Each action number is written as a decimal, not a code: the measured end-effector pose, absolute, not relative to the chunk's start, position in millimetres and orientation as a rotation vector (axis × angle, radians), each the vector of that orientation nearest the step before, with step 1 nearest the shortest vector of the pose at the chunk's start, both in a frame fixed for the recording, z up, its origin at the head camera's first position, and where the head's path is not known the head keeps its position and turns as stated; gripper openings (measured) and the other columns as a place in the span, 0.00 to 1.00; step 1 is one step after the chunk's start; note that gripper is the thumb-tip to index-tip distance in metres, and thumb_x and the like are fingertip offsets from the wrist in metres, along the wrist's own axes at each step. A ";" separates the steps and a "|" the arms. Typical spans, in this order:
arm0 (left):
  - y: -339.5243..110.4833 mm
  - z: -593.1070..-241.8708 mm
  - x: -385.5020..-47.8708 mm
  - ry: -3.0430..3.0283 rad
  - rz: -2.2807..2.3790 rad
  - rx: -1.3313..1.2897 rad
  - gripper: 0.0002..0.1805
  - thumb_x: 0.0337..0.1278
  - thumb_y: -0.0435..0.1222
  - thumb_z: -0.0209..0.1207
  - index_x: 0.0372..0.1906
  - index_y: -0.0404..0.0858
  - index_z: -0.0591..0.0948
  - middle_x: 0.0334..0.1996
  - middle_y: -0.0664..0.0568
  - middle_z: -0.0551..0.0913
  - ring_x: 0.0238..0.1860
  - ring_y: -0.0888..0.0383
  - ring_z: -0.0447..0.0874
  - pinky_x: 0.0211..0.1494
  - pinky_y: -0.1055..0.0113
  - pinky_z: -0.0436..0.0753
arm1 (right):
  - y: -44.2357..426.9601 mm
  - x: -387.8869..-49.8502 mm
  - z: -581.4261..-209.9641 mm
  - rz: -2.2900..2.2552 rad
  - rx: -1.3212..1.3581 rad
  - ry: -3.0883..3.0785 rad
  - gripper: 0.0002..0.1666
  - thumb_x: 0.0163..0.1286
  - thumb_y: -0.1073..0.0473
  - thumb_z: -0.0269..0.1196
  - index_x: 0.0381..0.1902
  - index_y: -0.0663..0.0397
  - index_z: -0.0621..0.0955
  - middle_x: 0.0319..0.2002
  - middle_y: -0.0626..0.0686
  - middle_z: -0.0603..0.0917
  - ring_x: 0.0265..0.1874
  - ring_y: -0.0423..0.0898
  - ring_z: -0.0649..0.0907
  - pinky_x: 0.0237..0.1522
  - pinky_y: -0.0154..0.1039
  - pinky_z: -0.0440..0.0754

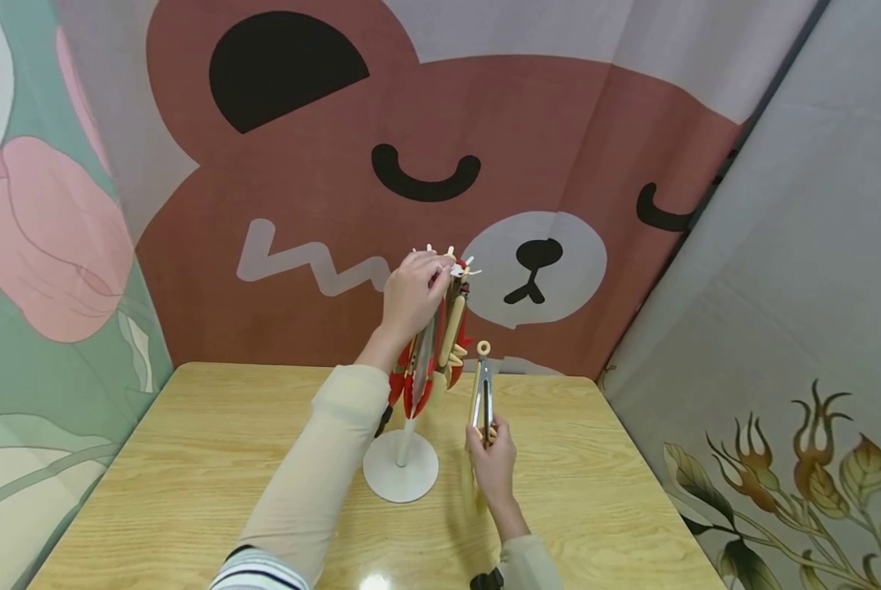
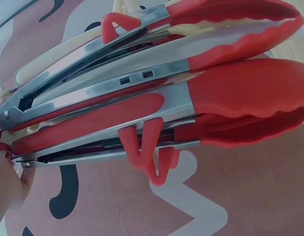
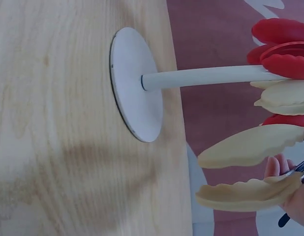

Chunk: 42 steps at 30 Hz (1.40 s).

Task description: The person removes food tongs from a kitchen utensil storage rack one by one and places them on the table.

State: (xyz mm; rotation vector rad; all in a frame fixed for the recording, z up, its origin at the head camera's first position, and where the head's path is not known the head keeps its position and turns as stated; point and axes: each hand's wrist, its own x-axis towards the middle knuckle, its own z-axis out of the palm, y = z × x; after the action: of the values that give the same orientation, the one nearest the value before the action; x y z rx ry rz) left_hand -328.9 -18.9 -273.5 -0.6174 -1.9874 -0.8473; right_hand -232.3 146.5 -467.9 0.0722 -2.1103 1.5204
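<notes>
**Bear-print curtain [image 1: 529, 164] behind a wooden table [image 1: 248, 459] bearing a stand of tongs**

Flower-printed cloth [image 1: 49, 246] hangs at the left of the head view, and grey cloth with brown buds [image 1: 750, 475] at the right. Near the centre rises a white stand [image 1: 401, 479], hung with red-tipped tongs [image 1: 418, 393] and cream pieces [image 1: 452, 332].

A person's left hand [image 1: 415, 287] reaches to the top of the stand, fingers bent among the white hooks [image 1: 468, 267]; what they pinch there, if anything, cannot be told. The left wrist view, with only part of that hand at its left edge, brings out what the head view blurs: steel arms, wavy red tips and red V-shaped clips [image 2: 141, 147].

The right hand [image 1: 493, 460], right of the stand and lower in the head view, has its fingers curled round a pair of cream-tipped tongs [image 1: 483, 381], ring end up. Their tips, indistinct in the head view, show clearly at the lower right of the right wrist view, parted from each other. That view also reveals the stand's round base [image 3: 137, 98], flat on the table, and its bare pole [image 3: 206, 76].
</notes>
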 end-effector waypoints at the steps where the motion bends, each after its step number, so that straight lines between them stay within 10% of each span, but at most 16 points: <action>1: -18.8 -273.3 -328.9 -1.988 -0.848 -0.619 0.13 0.60 0.38 0.50 0.26 0.39 0.82 0.42 0.55 0.82 0.49 0.57 0.74 0.48 0.65 0.73 | 148.7 -234.8 -473.6 1.528 0.063 -2.118 0.19 0.57 0.70 0.60 0.45 0.76 0.70 0.23 0.55 0.75 0.15 0.38 0.70 0.12 0.25 0.67; 17: -17.9 -273.4 -327.9 -1.977 -0.842 -0.608 0.12 0.59 0.37 0.51 0.29 0.39 0.83 0.41 0.55 0.82 0.48 0.57 0.74 0.47 0.65 0.74 | 154.8 -237.2 -504.0 1.340 -0.022 -2.262 0.15 0.52 0.65 0.65 0.33 0.73 0.76 0.15 0.51 0.77 0.07 0.33 0.70 0.09 0.29 0.69; 42: -18.7 -273.3 -327.5 -1.984 -0.858 -0.616 0.12 0.59 0.37 0.52 0.26 0.39 0.82 0.41 0.55 0.82 0.49 0.57 0.74 0.49 0.66 0.73 | 154.2 -235.7 -535.6 1.039 -0.088 -2.520 0.18 0.43 0.58 0.68 0.25 0.69 0.78 0.23 0.54 0.74 0.22 0.47 0.73 0.22 0.39 0.73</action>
State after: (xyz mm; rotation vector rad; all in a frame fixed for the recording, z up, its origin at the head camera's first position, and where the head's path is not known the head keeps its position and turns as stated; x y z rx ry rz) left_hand -327.5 -18.7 -273.3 -0.6159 -1.9843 -0.8580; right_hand -235.7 154.2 -535.6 -0.0880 -2.5199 1.0391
